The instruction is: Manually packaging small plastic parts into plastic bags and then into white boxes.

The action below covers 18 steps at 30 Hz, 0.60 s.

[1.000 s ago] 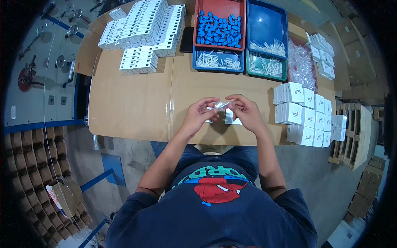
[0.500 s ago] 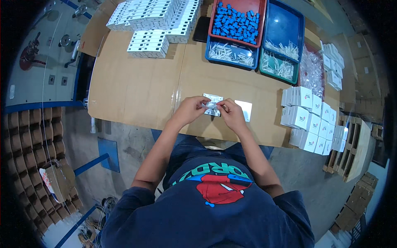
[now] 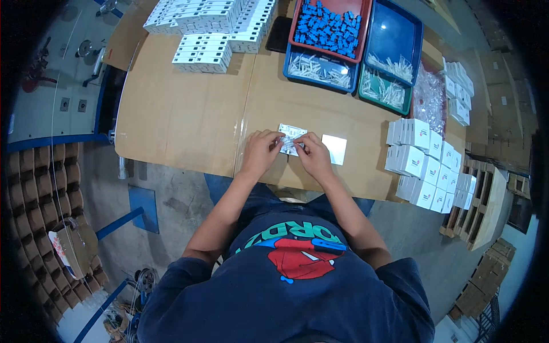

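Over a white rectangular panel with small openings and grey markings point(image 3: 292, 131), both hands meet from either side. My left hand point(image 3: 262, 151) has its fingers bent, the thumb and fingertips drawn together at the panel's left edge. On the other side, my right hand point(image 3: 314, 155) pinches close above the panel's right part. A small, pale translucent piece seems to lie between the fingertips, too small and covered to name. Just right of the right hand is a plain white square sheet or plate point(image 3: 334, 149), untouched.
Stacked white boxes point(image 3: 203, 52) stand far left on the cardboard-covered table point(image 3: 183, 120). Behind are a red tray point(image 3: 297, 35) of blue parts, and blue point(image 3: 291, 75) and green point(image 3: 366, 98) trays of white plugs. Piled white cartons point(image 3: 413, 161) and clear bags point(image 3: 429, 97) sit right.
Both hands have come down a little closer onto the panel. The pale piece held up between them is now mostly covered against the panel. The whole view has shifted slightly.
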Available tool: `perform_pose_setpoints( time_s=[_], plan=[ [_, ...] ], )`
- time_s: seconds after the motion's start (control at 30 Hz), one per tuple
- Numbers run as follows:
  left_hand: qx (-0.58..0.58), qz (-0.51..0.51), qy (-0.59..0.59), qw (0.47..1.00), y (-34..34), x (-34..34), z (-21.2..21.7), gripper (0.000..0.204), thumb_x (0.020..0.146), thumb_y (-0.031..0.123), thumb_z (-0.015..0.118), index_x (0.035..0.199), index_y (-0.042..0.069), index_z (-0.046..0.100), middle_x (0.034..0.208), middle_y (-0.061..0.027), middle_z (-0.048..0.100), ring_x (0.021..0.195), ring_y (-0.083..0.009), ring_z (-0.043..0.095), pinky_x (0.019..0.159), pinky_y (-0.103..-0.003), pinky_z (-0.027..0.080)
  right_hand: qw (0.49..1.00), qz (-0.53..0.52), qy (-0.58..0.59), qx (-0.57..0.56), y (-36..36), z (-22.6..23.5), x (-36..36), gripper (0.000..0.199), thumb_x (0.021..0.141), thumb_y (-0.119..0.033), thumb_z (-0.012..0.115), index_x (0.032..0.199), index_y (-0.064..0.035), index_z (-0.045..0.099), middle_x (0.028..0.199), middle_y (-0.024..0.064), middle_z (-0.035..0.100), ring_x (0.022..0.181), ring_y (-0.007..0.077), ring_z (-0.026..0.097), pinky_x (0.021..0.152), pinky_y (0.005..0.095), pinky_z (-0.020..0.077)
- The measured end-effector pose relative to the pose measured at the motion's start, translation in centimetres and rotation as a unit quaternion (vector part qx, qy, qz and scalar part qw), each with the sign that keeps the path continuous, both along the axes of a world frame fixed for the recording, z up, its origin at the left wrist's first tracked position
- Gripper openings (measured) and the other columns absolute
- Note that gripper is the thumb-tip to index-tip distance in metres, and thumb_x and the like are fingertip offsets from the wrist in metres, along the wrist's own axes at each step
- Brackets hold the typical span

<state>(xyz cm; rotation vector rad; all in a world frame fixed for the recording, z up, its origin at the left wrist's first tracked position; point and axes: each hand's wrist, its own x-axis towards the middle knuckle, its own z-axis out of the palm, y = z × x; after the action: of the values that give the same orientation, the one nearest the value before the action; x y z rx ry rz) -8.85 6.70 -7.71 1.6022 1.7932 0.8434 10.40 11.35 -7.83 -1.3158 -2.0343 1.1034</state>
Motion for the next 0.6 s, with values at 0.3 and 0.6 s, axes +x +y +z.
perform_pose_setpoints(
  time_s=[0.3,0.6],
  plan=[
    [0.052,0.025,-0.039,0.998,-0.1,0.5,-0.9,0.016,0.084,0.006,0.075,0.100,0.004,0.075,0.096,-0.0099,0.064,0.090,-0.0292,0.062,0.079,-0.039,0.051,0.996,0.036,-0.048,0.065,0.5,-0.3,0.3,0.010,0.090,-0.013,0.069,0.099,-0.0093,0.069,0.096,0.0059,0.066,0.076,0.0269,0.068,0.064,0.0379,0.0545],
    [0.023,0.031,-0.031,0.999,0.1,1.1,-0.9,0.015,0.085,0.008,0.075,0.100,0.007,0.075,0.097,-0.0106,0.062,0.082,-0.0288,0.064,0.073,-0.040,0.052,0.989,0.044,-0.059,0.125,0.1,-0.4,0.6,0.009,0.087,-0.012,0.071,0.096,-0.0096,0.070,0.093,0.0042,0.066,0.074,0.0253,0.069,0.063,0.0369,0.0552]
  ],
)
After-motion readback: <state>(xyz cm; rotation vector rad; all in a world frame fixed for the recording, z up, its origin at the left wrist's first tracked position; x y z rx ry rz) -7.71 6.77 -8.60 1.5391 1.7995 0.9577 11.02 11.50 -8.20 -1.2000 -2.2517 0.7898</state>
